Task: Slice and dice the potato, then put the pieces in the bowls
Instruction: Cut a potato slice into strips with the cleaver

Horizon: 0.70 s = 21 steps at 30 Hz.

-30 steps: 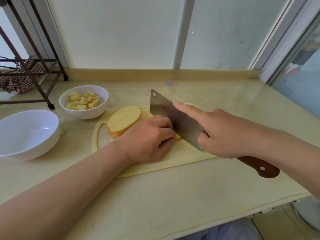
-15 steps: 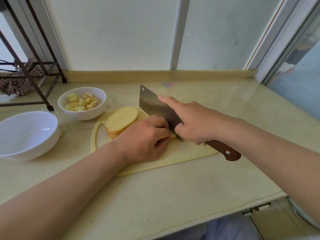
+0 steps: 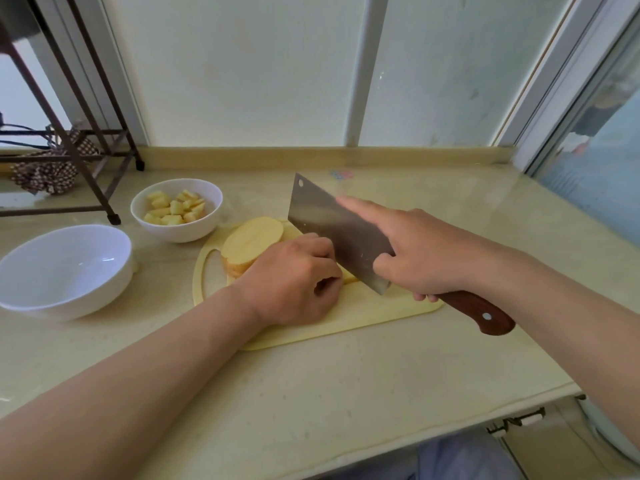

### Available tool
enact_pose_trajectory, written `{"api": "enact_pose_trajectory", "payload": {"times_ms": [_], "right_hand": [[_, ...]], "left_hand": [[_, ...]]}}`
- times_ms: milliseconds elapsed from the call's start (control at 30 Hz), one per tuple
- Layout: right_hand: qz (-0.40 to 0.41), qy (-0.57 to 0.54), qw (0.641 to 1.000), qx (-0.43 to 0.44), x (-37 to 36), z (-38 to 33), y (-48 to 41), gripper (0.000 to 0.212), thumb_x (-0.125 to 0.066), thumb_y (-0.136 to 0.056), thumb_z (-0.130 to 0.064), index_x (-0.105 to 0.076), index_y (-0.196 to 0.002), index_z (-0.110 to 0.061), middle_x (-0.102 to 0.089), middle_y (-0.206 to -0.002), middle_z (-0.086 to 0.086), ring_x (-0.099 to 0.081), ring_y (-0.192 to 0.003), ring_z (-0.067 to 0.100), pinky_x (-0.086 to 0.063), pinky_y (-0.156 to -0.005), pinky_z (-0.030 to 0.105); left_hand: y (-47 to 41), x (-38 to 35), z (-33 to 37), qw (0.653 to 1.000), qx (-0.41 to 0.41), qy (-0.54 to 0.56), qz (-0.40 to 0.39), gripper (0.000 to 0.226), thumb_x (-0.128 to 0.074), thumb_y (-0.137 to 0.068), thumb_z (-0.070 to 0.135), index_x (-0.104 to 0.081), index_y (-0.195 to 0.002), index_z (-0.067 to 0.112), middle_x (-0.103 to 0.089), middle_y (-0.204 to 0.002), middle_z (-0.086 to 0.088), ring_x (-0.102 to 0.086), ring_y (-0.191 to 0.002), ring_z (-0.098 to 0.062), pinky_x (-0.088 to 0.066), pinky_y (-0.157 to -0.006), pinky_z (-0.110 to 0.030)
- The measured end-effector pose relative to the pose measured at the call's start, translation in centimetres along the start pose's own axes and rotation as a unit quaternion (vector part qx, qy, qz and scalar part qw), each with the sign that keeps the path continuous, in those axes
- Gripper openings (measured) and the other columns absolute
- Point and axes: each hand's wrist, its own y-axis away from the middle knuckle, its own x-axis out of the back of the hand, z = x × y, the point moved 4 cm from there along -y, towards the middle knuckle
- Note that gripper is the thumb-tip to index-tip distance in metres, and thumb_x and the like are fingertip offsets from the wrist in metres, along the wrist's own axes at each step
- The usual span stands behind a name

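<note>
Pale beige stone counter (image 3: 311,393) fills the near part of the view, and two bare forearms reach across it from the front edge. Past them a yellow cutting board (image 3: 363,317) lies flat on the counter, its handle cut-out towards the left.

On the board, the left hand (image 3: 294,278) sits knuckles up with its fingers curled down over a potato piece (image 3: 348,276); only a small yellow end of that piece shows beneath the fingertips. The knuckles touch the flat of a cleaver (image 3: 332,230).

The right hand (image 3: 422,254) is wrapped round the cleaver where blade meets the brown wooden handle (image 3: 478,311), with the forefinger stretched straight along the top of the blade. The blade stands on edge, its heel down at the board beside the potato piece and its far corner raised.

Just beyond the left hand, on the board's far left part, a stack of potato slices (image 3: 252,239) leans with the broad cut face up.

Off the board to the left stands a large white bowl (image 3: 65,271), and behind it, nearer the slices, a small white bowl (image 3: 176,230) holding diced potato (image 3: 175,207).

Farther back a small coloured sticker (image 3: 341,174) marks the counter. At far left, a dark metal rack (image 3: 69,133) stands with a patterned cloth (image 3: 45,171) on its low shelf. Frosted window panes (image 3: 242,64) close off the back.
</note>
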Motion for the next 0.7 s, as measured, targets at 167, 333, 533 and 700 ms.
{"api": "enact_pose_trajectory", "payload": {"times_ms": [167, 333, 533, 700], "right_hand": [[0.000, 0.003, 1.000, -0.004, -0.2, -0.1, 0.3, 0.092, -0.042, -0.095, -0.006, -0.006, -0.155, -0.066, -0.046, -0.080, -0.015, -0.066, -0.049, 0.019, -0.059, -0.046, 0.033], [-0.011, 0.019, 1.000, -0.010, -0.3, -0.1, 1.1, 0.094, -0.041, -0.094, -0.006, -0.002, -0.153, -0.068, -0.056, -0.077, -0.006, -0.068, -0.053, 0.023, -0.063, -0.053, 0.041], [-0.013, 0.013, 1.000, -0.006, -0.3, 0.7, 2.3, 0.093, -0.040, -0.094, -0.008, -0.002, -0.150, -0.072, -0.063, -0.069, 0.002, -0.065, -0.048, 0.021, -0.060, -0.048, 0.033], [-0.018, 0.019, 1.000, -0.008, -0.3, 0.8, 2.8, 0.092, -0.040, -0.095, -0.008, -0.003, -0.150, -0.072, -0.062, -0.058, -0.003, -0.065, -0.049, 0.026, -0.061, -0.050, 0.038]], "left_hand": [[0.1, -0.2, -0.3, 1.000, 0.008, 0.000, 0.002, 0.018, -0.063, -0.083, 0.018, -0.072, -0.069, 0.013, -0.060, -0.075, -0.001, -0.053, -0.065, -0.023, -0.047, -0.053, -0.036], [0.1, -0.2, -0.4, 1.000, 0.014, -0.007, 0.006, 0.018, -0.064, -0.083, 0.020, -0.070, -0.068, 0.012, -0.057, -0.074, -0.001, -0.050, -0.065, -0.022, -0.046, -0.052, -0.036], [0.1, -0.2, -0.4, 1.000, 0.013, -0.010, 0.008, 0.020, -0.063, -0.084, 0.021, -0.070, -0.067, 0.013, -0.057, -0.073, 0.000, -0.051, -0.065, -0.022, -0.046, -0.052, -0.036], [0.1, -0.2, -0.4, 1.000, 0.015, -0.009, 0.006, 0.017, -0.065, -0.083, 0.020, -0.072, -0.069, 0.013, -0.059, -0.074, -0.001, -0.053, -0.066, -0.022, -0.046, -0.051, -0.036]]}}
